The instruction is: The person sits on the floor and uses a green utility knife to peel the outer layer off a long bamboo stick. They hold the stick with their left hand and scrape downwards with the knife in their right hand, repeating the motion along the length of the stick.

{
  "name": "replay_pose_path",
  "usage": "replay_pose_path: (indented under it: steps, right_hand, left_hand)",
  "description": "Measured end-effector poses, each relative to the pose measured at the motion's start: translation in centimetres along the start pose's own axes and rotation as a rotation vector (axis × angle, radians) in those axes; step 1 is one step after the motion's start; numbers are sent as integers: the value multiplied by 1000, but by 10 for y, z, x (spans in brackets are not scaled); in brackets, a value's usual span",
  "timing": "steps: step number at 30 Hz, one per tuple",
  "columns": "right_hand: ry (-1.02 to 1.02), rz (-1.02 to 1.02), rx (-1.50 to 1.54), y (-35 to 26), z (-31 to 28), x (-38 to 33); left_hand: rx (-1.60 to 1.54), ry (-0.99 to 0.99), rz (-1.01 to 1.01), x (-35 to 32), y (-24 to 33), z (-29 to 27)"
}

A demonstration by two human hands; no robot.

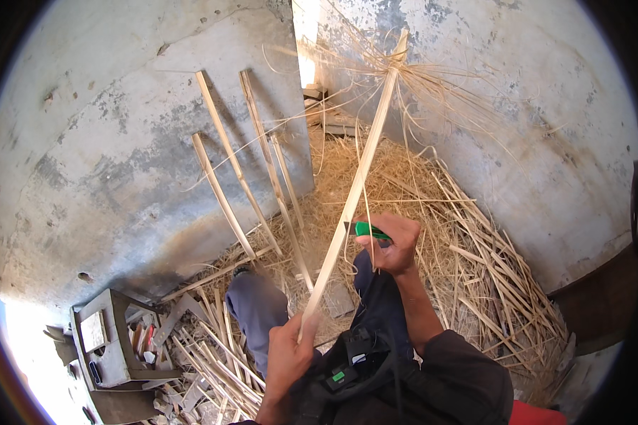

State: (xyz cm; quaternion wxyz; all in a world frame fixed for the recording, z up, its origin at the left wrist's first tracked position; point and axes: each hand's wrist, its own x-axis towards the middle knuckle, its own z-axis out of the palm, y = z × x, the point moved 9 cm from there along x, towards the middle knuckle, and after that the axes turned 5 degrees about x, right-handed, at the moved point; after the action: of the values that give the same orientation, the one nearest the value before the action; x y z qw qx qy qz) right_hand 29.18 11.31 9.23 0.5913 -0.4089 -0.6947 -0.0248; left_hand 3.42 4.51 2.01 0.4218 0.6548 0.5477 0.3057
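Note:
A long pale wooden strip point(365, 166) slants up from my lap toward the far corner. Around its lower end my left hand point(286, 354) is closed. My right hand point(400, 244) is wrapped round a green-handled knife point(368, 230), whose dark blade lies against the strip's right edge about midway. A thin curled shaving point(366, 202) hangs down beside the blade. Near the strip's upper end a spray of fine curled fibres point(432, 78) fans outward, mostly to the right.
Several wooden strips point(223, 142) lean on the left wall point(120, 142). Loose shavings point(354, 170) cover the floor ahead. Strips pile up along the right wall point(496, 262) and lie at lower left point(213, 354). A wooden box point(113, 354) with tools stands at far lower left.

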Motion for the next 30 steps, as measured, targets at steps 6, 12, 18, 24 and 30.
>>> replay_pose_path:
  steps: [6,12,18,24,30]
  right_hand:
    - [167,103,-13,52,-21,7]
    - [292,123,-147,142,-52,15]
    - [415,94,5,171,-59,32]
    - [180,756,863,213,-26,14]
    - [286,589,688,140,-7,14]
  left_hand:
    - [54,-40,-40,-12,-20,7]
    - [96,-94,-82,-25,-26,7]
    - [109,-83,-96,-33,-37,8]
    - [123,-38,-75,-23,-35,5]
    - [123,11,-18,-5,-30,6]
